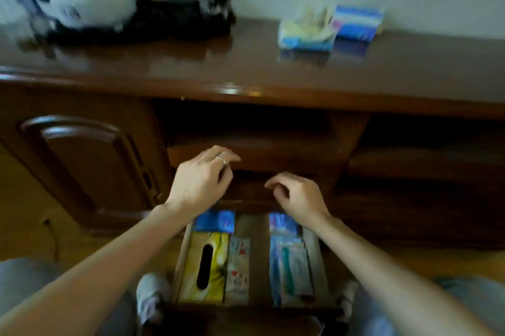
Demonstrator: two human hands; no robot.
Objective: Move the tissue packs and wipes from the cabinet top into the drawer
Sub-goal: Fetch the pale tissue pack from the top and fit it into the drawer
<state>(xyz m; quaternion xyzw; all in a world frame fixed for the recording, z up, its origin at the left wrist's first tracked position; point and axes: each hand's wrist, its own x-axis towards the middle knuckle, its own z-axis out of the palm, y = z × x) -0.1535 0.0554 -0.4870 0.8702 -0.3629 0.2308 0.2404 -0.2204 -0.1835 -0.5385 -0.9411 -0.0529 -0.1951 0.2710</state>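
Note:
The low drawer [182, 256] of the dark wooden cabinet stands pulled out below me. Inside lie a yellow tissue box [203, 267], a small blue pack [215, 221], a patterned wipes pack [238, 267] and blue-white packs [287, 262] on the right. On the cabinet top [191, 62] at the right rest a yellow-blue tissue pack [307, 28] and a blue-striped pack [356, 23], side by side. My left hand [202, 180] and my right hand [297, 195] hover above the drawer's back, fingers loosely curled, holding nothing.
A white headset [90, 5] and a black bag with dark clutter [180, 13] occupy the left of the cabinet top. A closed cabinet door [84, 163] is left of the drawer, open shelves [423, 160] to the right. My knees flank the drawer front.

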